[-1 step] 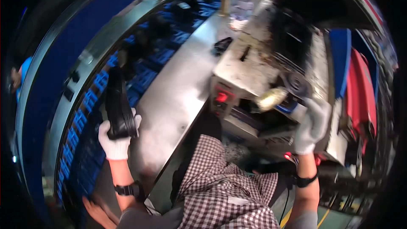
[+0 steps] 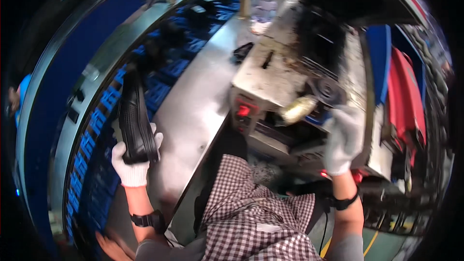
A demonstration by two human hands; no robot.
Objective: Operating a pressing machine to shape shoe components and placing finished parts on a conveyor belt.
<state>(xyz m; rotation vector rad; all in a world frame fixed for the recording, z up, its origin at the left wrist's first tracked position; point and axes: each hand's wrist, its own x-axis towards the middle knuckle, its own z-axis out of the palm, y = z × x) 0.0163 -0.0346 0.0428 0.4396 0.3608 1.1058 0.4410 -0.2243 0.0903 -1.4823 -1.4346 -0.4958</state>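
My left hand (image 2: 131, 164), in a white glove, grips a black leather shoe (image 2: 133, 121) by its near end, with thumb and fingertips showing at its sides. The shoe is raised at the left, above the blue-slatted conveyor and beside the metal bench. Over on the right, my gloved right hand (image 2: 343, 140) is at the front of a worn, cream-coloured machine (image 2: 275, 77). Its fingers are smeared by motion, so whether they hold anything does not show. Close to that hand, a pale yellow roll-shaped piece (image 2: 298, 110) sits at the machine's opening.
A metal bench (image 2: 188, 111) runs beside the conveyor (image 2: 92, 140), where dark items lie. A small black object (image 2: 242, 52) rests near the machine. Clear bottles (image 2: 266, 5) stand farther back. Red and blue panels (image 2: 405, 92) hang at right. Another person's hand (image 2: 112, 247) shows at lower left.
The bench and machine sit slightly farther left in the picture, along with my right hand. My left hand keeps its grip on the shoe, which looks sharper now.
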